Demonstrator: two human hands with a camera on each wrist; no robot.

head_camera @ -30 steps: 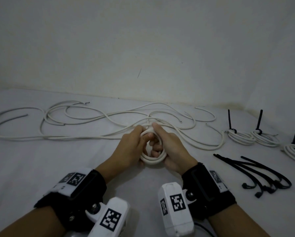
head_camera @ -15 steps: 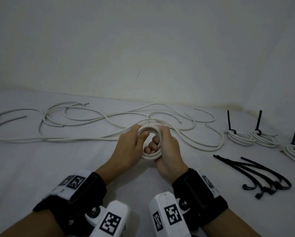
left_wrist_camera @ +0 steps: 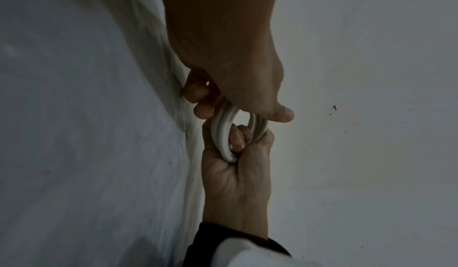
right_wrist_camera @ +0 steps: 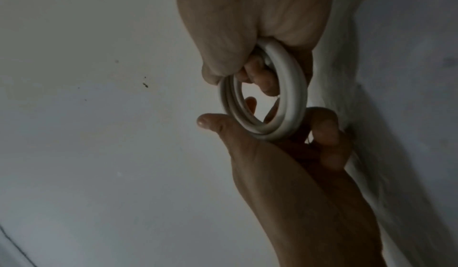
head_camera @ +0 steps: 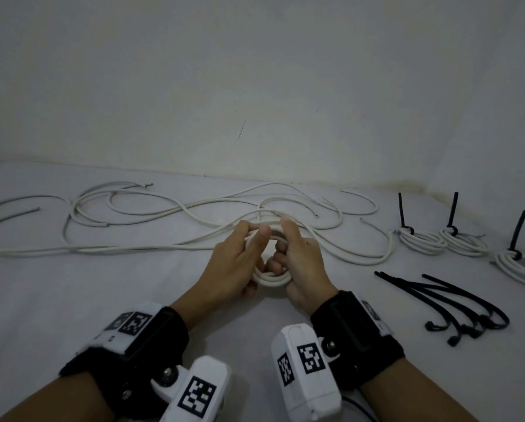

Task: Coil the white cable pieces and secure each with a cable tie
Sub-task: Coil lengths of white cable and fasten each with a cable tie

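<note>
coil (head_camera: 270, 277): small, white, several tight turns, held upright | left hand (head_camera: 235, 266) and right hand (head_camera: 303, 260): fingers curled round it | change: hands shifted nearer, coil tighter than before

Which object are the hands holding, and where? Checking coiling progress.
Both hold the small white cable coil: left hand grips its left side, right hand its right.

Both hands on the white cable coil (head_camera: 271, 280): left hand (head_camera: 235, 264) grips its left side, right hand (head_camera: 303, 261) its right. Loose white cables (head_camera: 163, 226) sprawl behind the coil; black cable ties (head_camera: 447, 300) lie to its right.
</note>
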